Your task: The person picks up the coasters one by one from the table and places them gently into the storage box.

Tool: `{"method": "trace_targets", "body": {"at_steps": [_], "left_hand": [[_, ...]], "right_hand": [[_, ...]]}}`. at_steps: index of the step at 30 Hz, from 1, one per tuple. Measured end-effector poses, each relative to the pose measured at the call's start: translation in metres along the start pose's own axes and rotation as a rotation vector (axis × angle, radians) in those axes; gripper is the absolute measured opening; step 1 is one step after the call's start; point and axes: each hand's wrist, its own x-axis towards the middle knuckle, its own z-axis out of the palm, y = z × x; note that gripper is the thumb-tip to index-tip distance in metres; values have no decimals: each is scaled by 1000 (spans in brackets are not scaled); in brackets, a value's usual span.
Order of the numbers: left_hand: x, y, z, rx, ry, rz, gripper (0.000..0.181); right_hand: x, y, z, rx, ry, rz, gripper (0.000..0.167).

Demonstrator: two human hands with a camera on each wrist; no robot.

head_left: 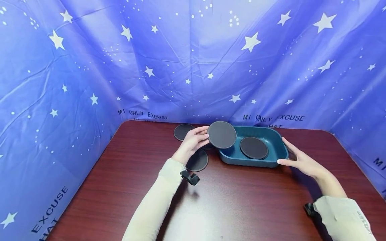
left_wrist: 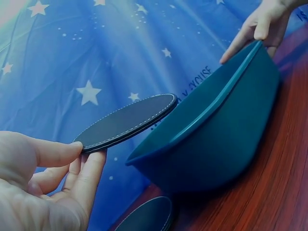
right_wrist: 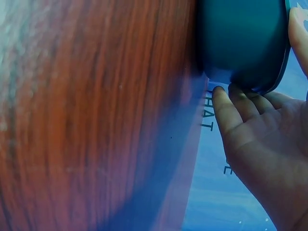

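The left hand (head_left: 190,142) pinches a coaster (head_left: 222,135) by its edge; it tilts, jutting past the fingertips near the left end of a teal tub (head_left: 251,163). The right hand (head_left: 303,162) holds the opposite end.

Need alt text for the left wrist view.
The left hand pinches a dark round disc by its edge, near a teal tray. The right hand touches the tray's far end; a second disc is cut off at the frame's bottom.
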Motion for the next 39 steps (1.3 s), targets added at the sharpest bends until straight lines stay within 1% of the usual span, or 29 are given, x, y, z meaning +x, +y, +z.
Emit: {"method": "trace_targets", "body": {"at_steps": [6, 12, 17, 20, 22, 28, 31, 34, 39], "left_hand": [[6, -4, 14, 15, -15, -20, 46], [11, -7, 33, 80, -29, -27, 46], [16, -7, 49, 135, -36, -17, 50], [19, -7, 59, 142, -30, -18, 50], [22, -8, 66, 124, -26, -23, 50], [28, -17, 87, 53, 13, -44, 47], [31, -23, 98, 51, 42, -48, 46], [32, -29, 108, 86, 69, -61, 44], [31, -38, 122, 236, 142, -83, 40]], "right_hand": [[0, -1, 1, -14, -1, -2, 98], [1, -2, -1, -18, -1, -1, 98], [2, -4, -2, -39, 0, -6, 97], [2, -4, -3, -45, 1, -7, 97], [2, -5, -2, -41, 2, -7, 97], [-1, -3, 0, -37, 3, -7, 97], [-2, -3, 1, -39, 8, -9, 97], [-3, -2, 2, -39, 10, -7, 97], [-3, -1, 2, -44, 13, 1, 97]]}}
